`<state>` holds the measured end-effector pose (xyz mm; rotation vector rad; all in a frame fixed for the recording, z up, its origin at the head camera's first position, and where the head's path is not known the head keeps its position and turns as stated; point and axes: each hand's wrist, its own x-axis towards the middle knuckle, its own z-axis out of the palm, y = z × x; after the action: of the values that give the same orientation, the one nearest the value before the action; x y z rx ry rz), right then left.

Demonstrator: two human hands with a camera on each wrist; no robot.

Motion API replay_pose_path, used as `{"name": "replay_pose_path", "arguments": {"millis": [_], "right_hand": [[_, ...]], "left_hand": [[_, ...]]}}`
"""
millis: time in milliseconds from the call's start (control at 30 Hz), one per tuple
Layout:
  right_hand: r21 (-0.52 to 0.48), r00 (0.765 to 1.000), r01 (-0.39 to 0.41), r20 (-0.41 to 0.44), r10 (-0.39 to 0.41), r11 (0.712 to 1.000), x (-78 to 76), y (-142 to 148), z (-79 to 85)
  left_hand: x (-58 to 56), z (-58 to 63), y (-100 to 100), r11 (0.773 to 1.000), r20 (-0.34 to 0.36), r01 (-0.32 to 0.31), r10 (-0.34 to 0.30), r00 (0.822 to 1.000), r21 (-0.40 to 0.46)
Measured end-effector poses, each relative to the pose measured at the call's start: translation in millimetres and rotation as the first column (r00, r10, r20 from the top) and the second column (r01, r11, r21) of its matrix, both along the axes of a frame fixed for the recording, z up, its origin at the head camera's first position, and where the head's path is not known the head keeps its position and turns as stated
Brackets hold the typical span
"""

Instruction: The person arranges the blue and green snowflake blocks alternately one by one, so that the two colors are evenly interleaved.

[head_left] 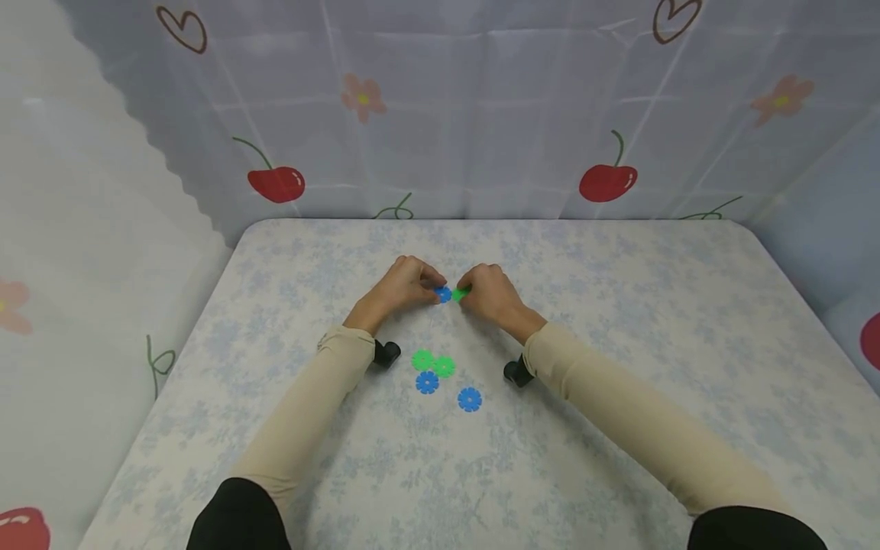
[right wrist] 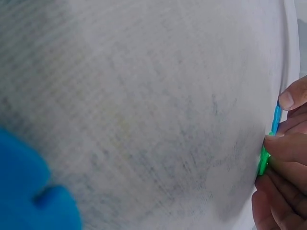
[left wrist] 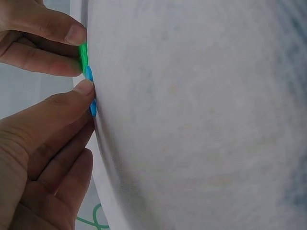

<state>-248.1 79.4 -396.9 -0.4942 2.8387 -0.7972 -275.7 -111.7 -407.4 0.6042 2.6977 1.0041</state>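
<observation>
Between thumb and fingers, my left hand (head_left: 406, 284) pinches a blue notched disc (head_left: 443, 294). A green notched disc (head_left: 460, 293) is pinched the same way in my right hand (head_left: 491, 292). The two discs meet edge to edge, seen nearly edge-on in the left wrist view, where the blue disc (left wrist: 93, 106) overlaps the lower end of the green disc (left wrist: 83, 56). The fingers cover part of both. In the right wrist view the green disc (right wrist: 264, 158) sits just below the blue disc (right wrist: 276, 119).
Nearer on the patterned tablecloth (head_left: 619, 428) lie two green discs (head_left: 422, 360) and two blue discs (head_left: 470, 399). One blue disc (right wrist: 29, 187) looms large at the right wrist view's lower left. Behind the table hangs a curtain (head_left: 467, 114) with cherries and flowers.
</observation>
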Motion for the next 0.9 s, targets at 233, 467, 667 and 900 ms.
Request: {"name": "replay_pose_path", "arguments": {"millis": [233, 467, 667, 900], "right_hand": [[-0.012, 1.000, 0.005, -0.003, -0.005, 1.000, 0.6, 0.0, -0.4], [-0.004, 1.000, 0.014, 0.006, -0.014, 1.000, 1.2, 0.5, 0.4], [-0.008, 1.000, 0.010, 0.003, -0.010, 1.000, 5.5, 0.7, 1.2], [-0.080, 0.999, -0.038, -0.009, 0.037, 0.996, 47.2, -3.2, 16.9]], "left_hand": [[-0.4, 0.3, 0.6, 1.000, -0.001, 0.007, -0.007, 1.000, -0.009], [0.2, -0.1, 1.8, 1.000, 0.014, 0.001, -0.001, 1.000, -0.004], [0.5, -0.1, 2.4, 0.999, 0.011, 0.030, -0.030, 0.999, -0.015], [0.2, 1.0, -1.7, 0.998, 0.016, 0.061, -0.061, 0.998, 0.001]]}}
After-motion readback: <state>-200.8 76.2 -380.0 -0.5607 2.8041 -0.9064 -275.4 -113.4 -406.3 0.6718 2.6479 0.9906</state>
